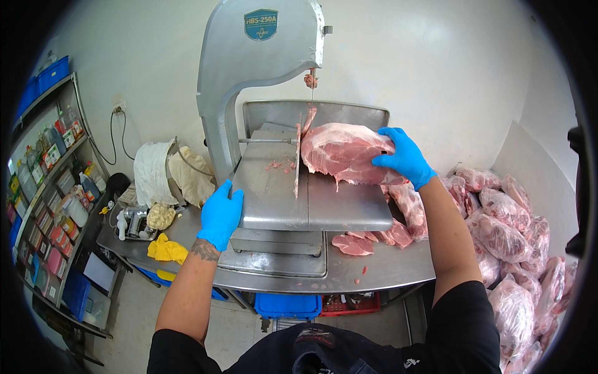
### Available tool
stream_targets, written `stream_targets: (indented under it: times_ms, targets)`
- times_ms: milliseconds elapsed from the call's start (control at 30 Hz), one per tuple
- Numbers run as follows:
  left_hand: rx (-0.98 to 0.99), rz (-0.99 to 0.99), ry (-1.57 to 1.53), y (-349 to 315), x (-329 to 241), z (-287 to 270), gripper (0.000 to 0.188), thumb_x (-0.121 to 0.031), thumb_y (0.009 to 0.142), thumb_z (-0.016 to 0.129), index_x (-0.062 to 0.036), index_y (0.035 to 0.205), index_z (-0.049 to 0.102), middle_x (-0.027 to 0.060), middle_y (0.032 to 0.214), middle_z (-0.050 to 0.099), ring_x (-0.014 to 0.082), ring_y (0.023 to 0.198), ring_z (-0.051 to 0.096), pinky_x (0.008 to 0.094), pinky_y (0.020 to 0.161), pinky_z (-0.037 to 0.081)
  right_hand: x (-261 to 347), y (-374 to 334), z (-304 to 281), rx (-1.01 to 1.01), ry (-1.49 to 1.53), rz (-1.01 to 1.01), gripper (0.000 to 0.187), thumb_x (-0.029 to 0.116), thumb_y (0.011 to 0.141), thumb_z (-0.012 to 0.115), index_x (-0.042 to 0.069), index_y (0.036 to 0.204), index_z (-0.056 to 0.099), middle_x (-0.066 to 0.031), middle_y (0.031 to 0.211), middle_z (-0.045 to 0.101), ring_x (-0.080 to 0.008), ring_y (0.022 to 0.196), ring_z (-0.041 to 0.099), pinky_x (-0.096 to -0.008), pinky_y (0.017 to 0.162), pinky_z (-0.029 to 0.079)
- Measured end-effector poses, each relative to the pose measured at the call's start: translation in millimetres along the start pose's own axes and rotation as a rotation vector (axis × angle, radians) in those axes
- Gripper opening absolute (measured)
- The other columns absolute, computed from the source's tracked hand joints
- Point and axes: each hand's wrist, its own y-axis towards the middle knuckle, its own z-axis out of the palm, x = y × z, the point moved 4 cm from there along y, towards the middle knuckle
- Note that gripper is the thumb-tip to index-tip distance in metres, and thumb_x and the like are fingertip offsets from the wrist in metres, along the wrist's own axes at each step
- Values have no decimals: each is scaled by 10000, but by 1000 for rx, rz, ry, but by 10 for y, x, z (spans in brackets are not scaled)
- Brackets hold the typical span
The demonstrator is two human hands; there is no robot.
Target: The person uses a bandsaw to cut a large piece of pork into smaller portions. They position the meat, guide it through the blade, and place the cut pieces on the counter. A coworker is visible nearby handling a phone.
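Note:
A silver-grey meat band saw (215, 81) stands before me with a steel cutting table (265, 199). On that table lies a large raw cut of meat (349, 149) with a pale fat layer. Its left end rests against the upright plate (298, 162), close to the thin blade (312, 96). My right hand (402, 159), in a blue glove, is closed round the meat's right end, thumb across the front face. My left hand (222, 214), also blue-gloved, grips the table's left edge, its thumb apart from the fingers. Small meat scraps (280, 166) dot the tabletop.
Several cut meat pieces (354, 245) lie on the steel bench right of the saw. Wrapped meat (507, 299) is heaped at far right. A yellow cloth (167, 249) and white cloths (152, 174) sit left. Shelves (50, 187) line the left wall; a blue crate (288, 305) is below.

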Motion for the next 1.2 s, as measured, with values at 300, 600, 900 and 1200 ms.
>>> stream_targets:
  times_ms: [300,600,900,1200]
  targets:
    - [30,-38,-20,-52,-99,-62,607,-360,1004,610,24,1469,536,271,1395,626,396,1293,613,438,1092,481,-147,193,75,-1,-35,45,817,378,717,902,40,1394,592,-195,1354,586,-354,1235,609,-425,1038,508]
    - [20,-40,2,-39,-71,-44,612,-379,1000,601,-4,1479,538,258,1385,636,395,1278,621,445,1081,488,-194,349,132,1,-75,64,820,374,719,884,21,1399,590,-215,1334,580,-365,1224,600,-420,1050,490]
    - [-2,-11,23,10,32,21,615,-411,992,592,-57,1492,544,247,1344,664,407,1224,651,467,1044,515,-186,346,122,-18,-214,111,848,442,654,896,90,1373,616,-232,1308,600,-417,1210,595,-466,1027,516]
    - [-7,-3,-13,-50,-32,-23,607,-393,991,600,-25,1473,552,253,1349,659,409,1244,636,456,1054,504,-62,97,-111,148,-42,111,779,250,623,856,87,1335,585,-229,1290,581,-398,1195,579,-444,1006,507]
